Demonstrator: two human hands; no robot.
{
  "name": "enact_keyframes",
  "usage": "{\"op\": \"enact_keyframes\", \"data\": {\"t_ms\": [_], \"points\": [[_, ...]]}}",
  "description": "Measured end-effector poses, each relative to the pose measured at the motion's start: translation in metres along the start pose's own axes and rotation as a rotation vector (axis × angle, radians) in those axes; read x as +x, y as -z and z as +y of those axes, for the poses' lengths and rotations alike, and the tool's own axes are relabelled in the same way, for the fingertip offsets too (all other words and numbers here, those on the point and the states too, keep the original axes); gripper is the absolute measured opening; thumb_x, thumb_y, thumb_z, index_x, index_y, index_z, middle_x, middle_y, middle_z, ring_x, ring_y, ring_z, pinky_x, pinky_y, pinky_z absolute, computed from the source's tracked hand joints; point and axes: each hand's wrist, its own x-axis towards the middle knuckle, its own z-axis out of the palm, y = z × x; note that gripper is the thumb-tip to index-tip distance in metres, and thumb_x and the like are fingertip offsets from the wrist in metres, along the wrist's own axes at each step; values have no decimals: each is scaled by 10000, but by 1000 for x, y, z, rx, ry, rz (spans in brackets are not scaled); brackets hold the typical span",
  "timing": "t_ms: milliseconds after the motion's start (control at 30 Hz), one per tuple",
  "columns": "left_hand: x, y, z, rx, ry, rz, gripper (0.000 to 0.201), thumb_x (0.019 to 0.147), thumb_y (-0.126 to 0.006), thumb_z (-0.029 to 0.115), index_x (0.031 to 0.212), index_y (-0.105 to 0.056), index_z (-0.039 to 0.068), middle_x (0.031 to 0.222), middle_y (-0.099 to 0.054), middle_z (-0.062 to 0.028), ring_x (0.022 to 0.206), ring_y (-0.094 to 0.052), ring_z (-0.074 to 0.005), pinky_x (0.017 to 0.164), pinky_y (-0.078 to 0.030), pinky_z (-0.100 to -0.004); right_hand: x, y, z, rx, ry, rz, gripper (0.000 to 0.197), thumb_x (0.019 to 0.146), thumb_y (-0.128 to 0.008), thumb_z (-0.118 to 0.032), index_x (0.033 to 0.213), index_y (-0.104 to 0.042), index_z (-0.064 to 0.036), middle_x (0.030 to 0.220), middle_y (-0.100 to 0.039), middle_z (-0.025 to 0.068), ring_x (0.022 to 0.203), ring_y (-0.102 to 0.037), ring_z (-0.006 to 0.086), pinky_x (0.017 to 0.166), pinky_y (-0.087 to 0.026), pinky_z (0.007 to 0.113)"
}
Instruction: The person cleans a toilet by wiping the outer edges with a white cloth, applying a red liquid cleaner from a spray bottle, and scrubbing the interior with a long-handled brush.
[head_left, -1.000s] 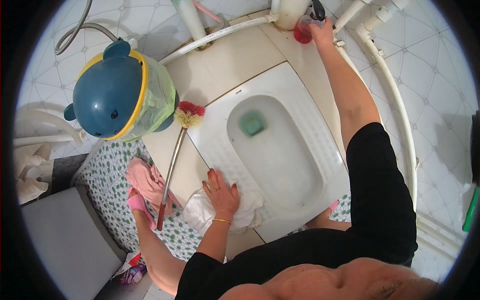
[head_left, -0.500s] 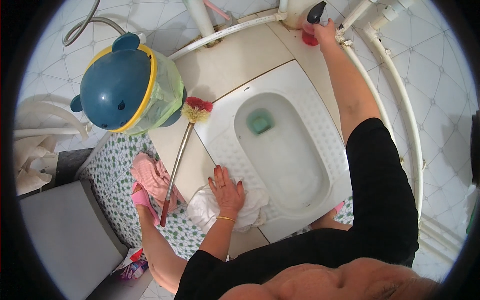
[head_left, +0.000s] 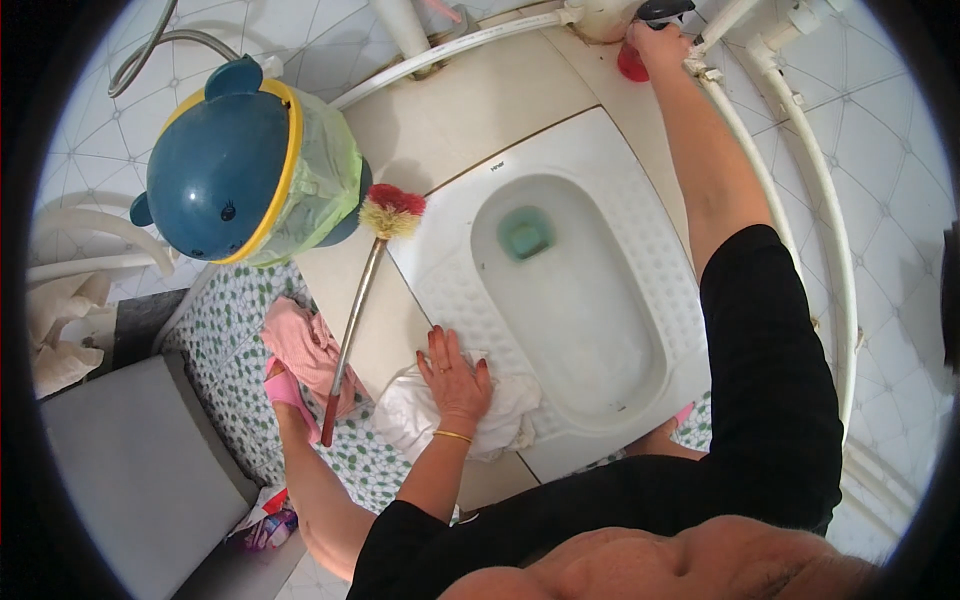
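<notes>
At the far right corner, my right hand (head_left: 662, 48) is wrapped round a spray bottle (head_left: 632, 64) with a black trigger head and red liquid low in it. My arm stretches out to reach it, and the hand hides much of the bottle. My left hand (head_left: 455, 380) lies flat, fingers stretched, on a white cloth (head_left: 405, 412) at the near left edge of the squat toilet. The white squat toilet (head_left: 590, 270) has greenish water in its drain. Left of it, a toilet brush (head_left: 355, 315) with a red and yellow head lies on the beige ledge, its handle reaching over the floor.
A blue and yellow bin (head_left: 225, 165) with a green liner stands at the far left. A pink cloth (head_left: 305, 345) lies near my pink slipper (head_left: 290, 392). White pipes (head_left: 810, 200) run along the right wall. A grey box-like thing (head_left: 140, 470) sits at the left.
My right hand has shifted up around the bottle's neck and trigger, and the bottle's head has turned to point right. My left hand stays on the cloth.
</notes>
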Motion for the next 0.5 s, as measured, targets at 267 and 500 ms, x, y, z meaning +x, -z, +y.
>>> {"op": "enact_keyframes", "data": {"t_ms": [267,500], "points": [[-2,2,-1,-21,-22,-17,710,803,-544,271,1380,-255,-27,1455,-224,-204,1363,-184,-323,1095,-51,-535,-25,11,6,158,278,-68,502,729,-600,-327,1094,-536,12,1050,-611,217,979,-581,360,874,-445,396],[0,0,7,-10,-75,79,703,795,-564,308,1374,-302,7,1441,-272,-191,1348,-221,-330,1084,-92,-547,-130,86,66,553,314,-429,342,789,-614,-234,1051,-533,-29,924,-635,106,855,-612,228,758,-477,339]]}}
